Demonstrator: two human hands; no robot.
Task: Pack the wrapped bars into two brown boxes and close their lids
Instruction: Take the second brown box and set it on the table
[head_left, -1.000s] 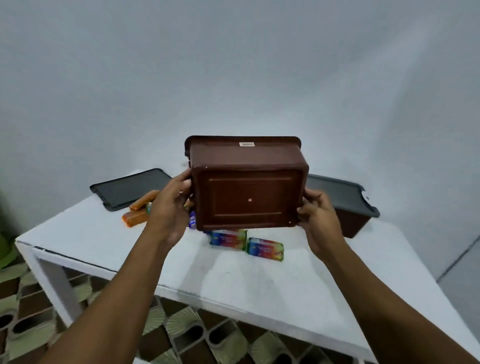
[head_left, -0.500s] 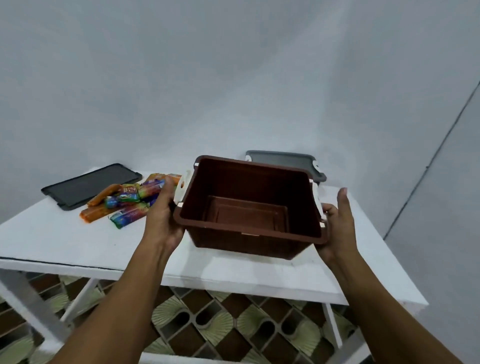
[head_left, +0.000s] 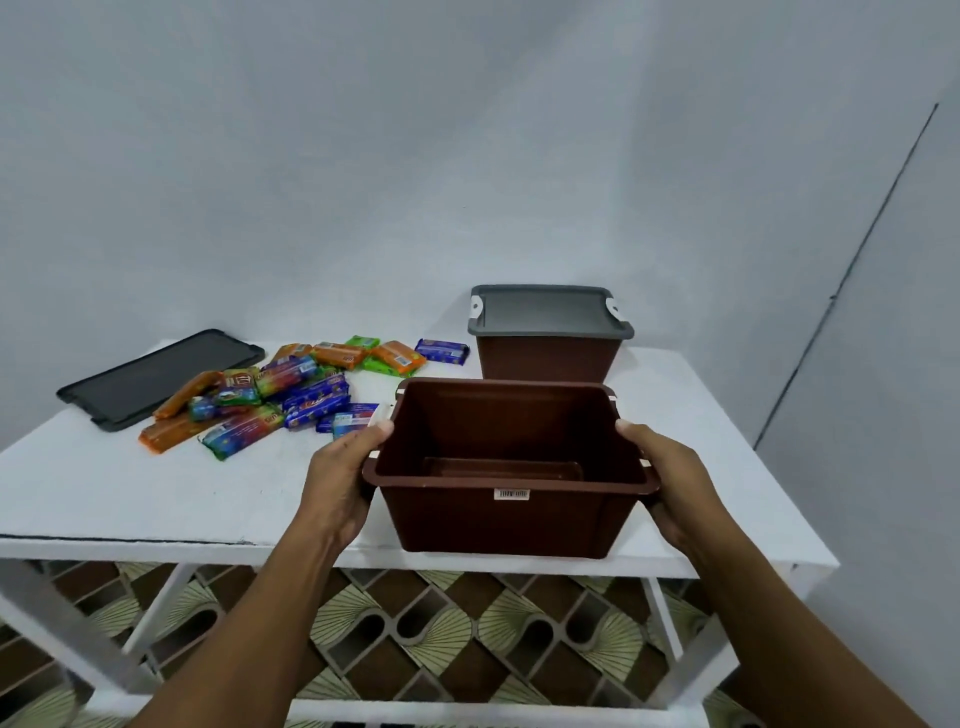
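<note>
Flat dark lid (head_left: 156, 379) and a shiny heap of wrapped bars (head_left: 291, 395) sit at 10 o'clock on the white table (head_left: 130, 499), left hand (head_left: 343, 478) grips the 9 o'clock rim of the smooth, empty open brown box (head_left: 509, 514) at the front edge, lidded brown box (head_left: 548, 358) stands close behind at 12, and right hand (head_left: 670, 483) grips the 3 o'clock rim.

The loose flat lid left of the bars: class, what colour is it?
The flat plastic lid is dark grey; head view.

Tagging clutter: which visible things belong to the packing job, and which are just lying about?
Job: open brown box held by left hand and right hand, lidded brown box, loose dark lid, wrapped bars.
Not job: white table, patterned floor.
</note>
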